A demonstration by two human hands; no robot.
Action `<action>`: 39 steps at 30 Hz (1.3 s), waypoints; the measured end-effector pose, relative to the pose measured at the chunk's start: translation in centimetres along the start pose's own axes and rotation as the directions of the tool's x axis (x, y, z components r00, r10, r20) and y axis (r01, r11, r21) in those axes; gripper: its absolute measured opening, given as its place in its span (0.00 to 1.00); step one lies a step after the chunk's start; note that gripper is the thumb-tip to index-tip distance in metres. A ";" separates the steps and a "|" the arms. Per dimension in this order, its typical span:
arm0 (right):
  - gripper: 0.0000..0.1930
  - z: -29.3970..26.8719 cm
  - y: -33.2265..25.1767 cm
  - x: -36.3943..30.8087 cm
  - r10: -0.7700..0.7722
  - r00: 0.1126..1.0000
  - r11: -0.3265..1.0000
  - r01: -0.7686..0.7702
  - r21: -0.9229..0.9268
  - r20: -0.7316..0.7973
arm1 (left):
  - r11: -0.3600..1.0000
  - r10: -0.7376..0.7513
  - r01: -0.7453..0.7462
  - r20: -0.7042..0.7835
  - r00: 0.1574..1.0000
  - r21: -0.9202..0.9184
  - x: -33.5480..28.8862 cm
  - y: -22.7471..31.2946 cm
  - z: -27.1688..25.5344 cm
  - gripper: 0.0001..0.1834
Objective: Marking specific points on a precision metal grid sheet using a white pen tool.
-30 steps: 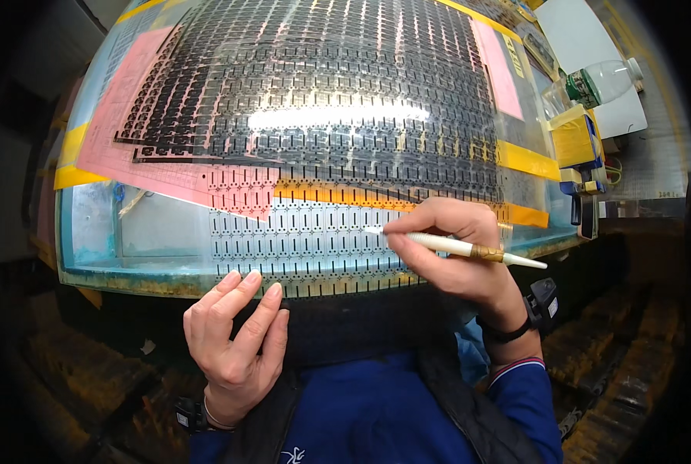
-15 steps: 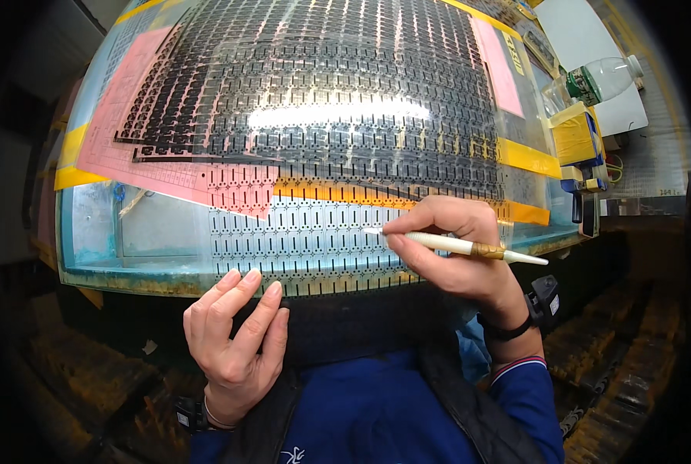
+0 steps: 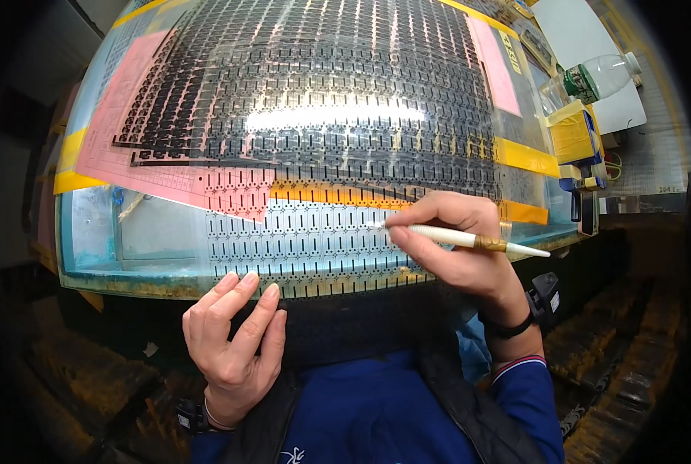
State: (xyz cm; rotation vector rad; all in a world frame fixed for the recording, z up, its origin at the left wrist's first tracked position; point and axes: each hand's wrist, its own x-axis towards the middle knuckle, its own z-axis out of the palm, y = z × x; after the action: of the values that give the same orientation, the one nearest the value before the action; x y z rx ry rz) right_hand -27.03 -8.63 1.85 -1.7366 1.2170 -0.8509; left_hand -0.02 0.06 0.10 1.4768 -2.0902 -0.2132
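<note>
Clear film [image 3: 307,246], one patterned sheet bearing many rows of small black marks, lies across a light-blue table [image 3: 90,259]. Two hands are shown, both the person's own, with one pen between them. The left hand [image 3: 225,356] holds nothing: its fingers are extended and slightly parted, and the fingertips rest at the film's near left edge. The right hand [image 3: 477,267] pinches the single white pen [image 3: 446,237], brown-wrapped toward its rear, between thumb and forefinger. Its tip points left over the film's near rows; whether it touches the surface cannot be told.

Relative to the hands, the film's near portion spans the gap between them and passes beneath the right; its greater part stretches away beyond both, overlapping a denser black pattern [image 3: 156,100]. Two pink areas show under the layers, one at the left [image 3: 105,147] and one at the far right [image 3: 496,69]. One orange strip [image 3: 527,214] runs crosswise just beyond the right hand.

To the right stand out one clear bottle with a green label [image 3: 581,83], lying tilted, one white sheet [image 3: 569,31] and one yellow-and-blue object [image 3: 573,139]. Two black wrist devices are worn, one per arm, left [image 3: 193,417] and right [image 3: 545,298].
</note>
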 end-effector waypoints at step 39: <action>0.05 -1.5 0.8 -1.2 0.021 0.997 1.000 -0.022 -0.013 -0.074 | 0.998 0.011 -0.009 -0.034 0.999 0.064 0.0 0.0 0.3 0.18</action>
State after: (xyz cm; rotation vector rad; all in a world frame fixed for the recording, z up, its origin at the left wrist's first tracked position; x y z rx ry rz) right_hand -28.98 -8.03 1.71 -1.7132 1.2905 -0.9023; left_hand -0.19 -0.03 -0.13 1.4960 -2.0944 -0.1171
